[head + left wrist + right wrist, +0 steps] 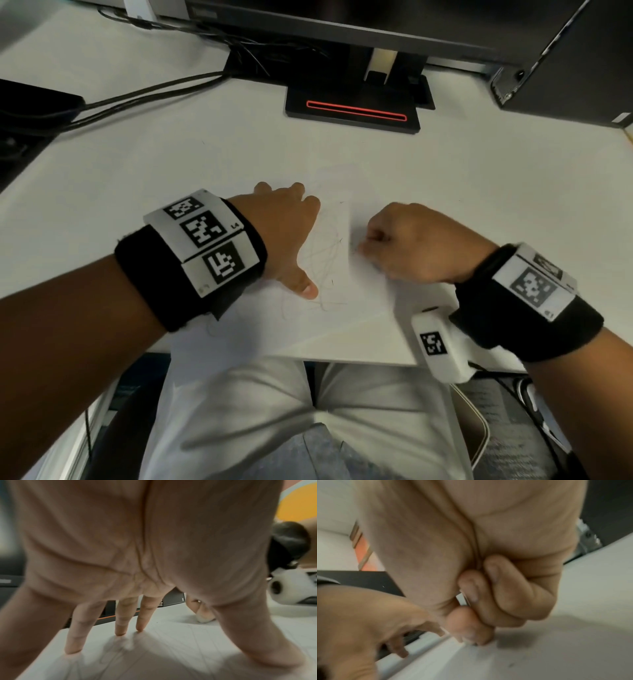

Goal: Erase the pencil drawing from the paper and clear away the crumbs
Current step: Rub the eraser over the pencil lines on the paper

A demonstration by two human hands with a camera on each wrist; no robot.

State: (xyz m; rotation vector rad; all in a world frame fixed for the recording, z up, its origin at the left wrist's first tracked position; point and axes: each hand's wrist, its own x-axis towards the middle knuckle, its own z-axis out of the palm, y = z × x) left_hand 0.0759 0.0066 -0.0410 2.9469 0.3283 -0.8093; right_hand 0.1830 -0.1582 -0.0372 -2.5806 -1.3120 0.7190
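A white sheet of paper [342, 325] lies on the white desk [137, 164] near its front edge. A faint pencil scribble [325, 260] runs down its middle. My left hand [284, 233] is spread flat on the paper's left part, and its straight fingertips [120, 632] press the sheet. Just right of the scribble, my right hand [404, 240] is curled into a fist with its fingertips down on the paper. In the left wrist view a small white eraser [205, 619] shows under those pinching fingers, touching the sheet. My curled right fingers [488, 601] hide the eraser in the right wrist view.
A black monitor stand [354, 102] with a red stripe sits behind the paper. Dark cables [154, 92] run across the back left to a black object [30, 106]. A dark computer case [565, 68] stands at the back right. The desk's front edge [342, 361] is over my lap.
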